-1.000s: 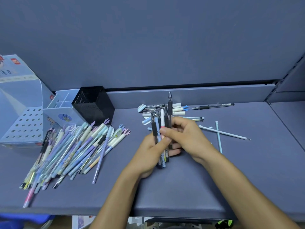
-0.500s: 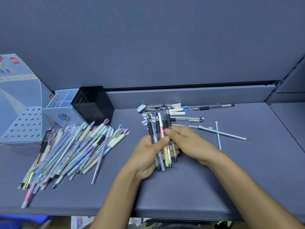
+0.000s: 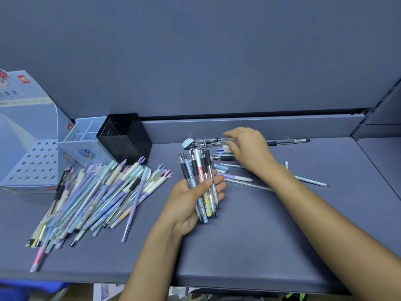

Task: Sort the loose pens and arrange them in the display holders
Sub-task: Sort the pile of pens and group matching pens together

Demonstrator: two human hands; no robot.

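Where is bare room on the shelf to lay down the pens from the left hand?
Bare: the right end of the shelf, beyond the right forearm; also the front middle, between the two forearms. Crowded: the scattered pens around the right hand, and the pen pile at left.

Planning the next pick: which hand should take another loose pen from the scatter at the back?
Right. The right hand hovers over the scattered pens; the left hand grips a pen bundle.
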